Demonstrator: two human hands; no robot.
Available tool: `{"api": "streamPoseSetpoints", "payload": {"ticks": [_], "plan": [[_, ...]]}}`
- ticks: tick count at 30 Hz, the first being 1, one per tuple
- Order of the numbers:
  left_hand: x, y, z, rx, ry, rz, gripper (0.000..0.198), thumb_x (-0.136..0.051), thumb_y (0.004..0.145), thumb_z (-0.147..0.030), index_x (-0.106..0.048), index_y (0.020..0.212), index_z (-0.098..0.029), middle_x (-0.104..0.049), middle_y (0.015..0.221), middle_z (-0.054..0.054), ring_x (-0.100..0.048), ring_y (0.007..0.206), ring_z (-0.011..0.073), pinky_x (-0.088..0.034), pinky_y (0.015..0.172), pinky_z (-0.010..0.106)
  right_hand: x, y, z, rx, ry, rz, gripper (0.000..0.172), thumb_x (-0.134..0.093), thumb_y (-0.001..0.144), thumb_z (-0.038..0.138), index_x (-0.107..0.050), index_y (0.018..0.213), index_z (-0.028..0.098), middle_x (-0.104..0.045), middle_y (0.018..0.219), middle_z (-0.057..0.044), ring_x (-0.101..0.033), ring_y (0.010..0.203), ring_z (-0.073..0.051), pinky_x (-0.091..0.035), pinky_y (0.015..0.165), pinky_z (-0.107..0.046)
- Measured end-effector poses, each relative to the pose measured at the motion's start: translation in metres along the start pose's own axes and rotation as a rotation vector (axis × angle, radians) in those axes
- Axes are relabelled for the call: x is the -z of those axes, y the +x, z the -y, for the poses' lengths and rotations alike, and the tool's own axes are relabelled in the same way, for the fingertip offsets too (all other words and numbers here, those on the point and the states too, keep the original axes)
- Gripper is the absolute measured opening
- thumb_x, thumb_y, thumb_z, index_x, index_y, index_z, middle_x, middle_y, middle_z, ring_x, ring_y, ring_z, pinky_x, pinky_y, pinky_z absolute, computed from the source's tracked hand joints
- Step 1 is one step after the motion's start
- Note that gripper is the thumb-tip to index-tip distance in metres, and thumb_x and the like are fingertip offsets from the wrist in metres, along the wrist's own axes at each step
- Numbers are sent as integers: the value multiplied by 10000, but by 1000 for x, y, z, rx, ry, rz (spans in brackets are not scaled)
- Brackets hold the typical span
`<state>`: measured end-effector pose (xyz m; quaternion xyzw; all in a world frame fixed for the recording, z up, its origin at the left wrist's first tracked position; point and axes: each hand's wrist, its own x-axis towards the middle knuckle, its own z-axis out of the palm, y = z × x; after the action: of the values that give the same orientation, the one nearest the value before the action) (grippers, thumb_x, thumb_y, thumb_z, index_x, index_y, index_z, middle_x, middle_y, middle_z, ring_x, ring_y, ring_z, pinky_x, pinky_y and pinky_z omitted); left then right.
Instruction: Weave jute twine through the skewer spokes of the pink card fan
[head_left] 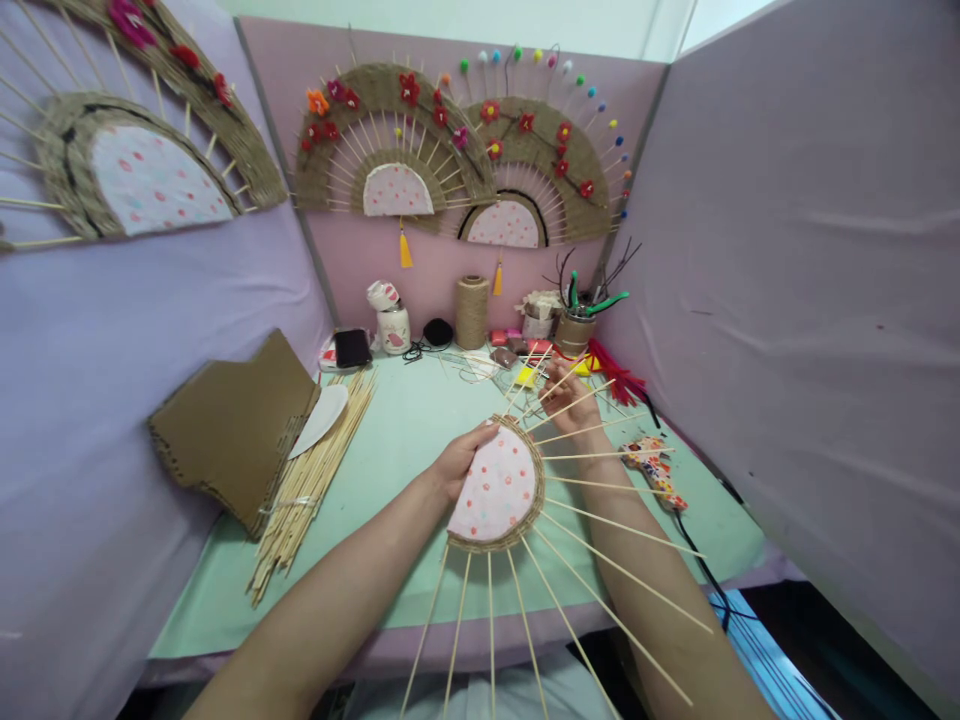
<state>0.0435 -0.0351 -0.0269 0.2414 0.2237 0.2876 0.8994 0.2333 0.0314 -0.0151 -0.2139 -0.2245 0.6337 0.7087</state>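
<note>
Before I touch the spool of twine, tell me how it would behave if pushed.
The spool of twine stands upright, taller than it is wide, so a high push might tip it. Its round side suggests it could roll once down. Its surface looks coarse, so it probably isn't slippery.

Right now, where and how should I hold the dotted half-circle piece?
Pinch the dotted half-circle piece by its straight edge from your left, thumb on the face, as the left hand does; that's probably best, since the sticks radiate from its curved side.
</note>
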Motion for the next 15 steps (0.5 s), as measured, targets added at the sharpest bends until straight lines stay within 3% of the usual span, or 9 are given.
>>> {"api": "streamPoseSetpoints", "payload": {"ticks": [9, 15], "plan": [[12, 7, 4, 10, 8, 9, 248, -511, 830, -235, -620, 1008, -100, -711, 897, 121, -677, 832, 226, -438, 878, 381, 6, -1, 22, 57, 135, 84, 192, -511, 817, 80, -609, 817, 246, -712, 914, 33, -358, 410, -11, -383, 450, -135], [15, 8, 6, 77, 29, -58, 248, -543, 816, -271, -621, 953, -80, -712, 881, 136, -681, 815, 242, -449, 864, 392, 11, 2, 20, 33, 122, 185, 175, -473, 864, 235, -645, 853, 269, -705, 1019, 12, -332, 429, -50, -386, 455, -187]]}}
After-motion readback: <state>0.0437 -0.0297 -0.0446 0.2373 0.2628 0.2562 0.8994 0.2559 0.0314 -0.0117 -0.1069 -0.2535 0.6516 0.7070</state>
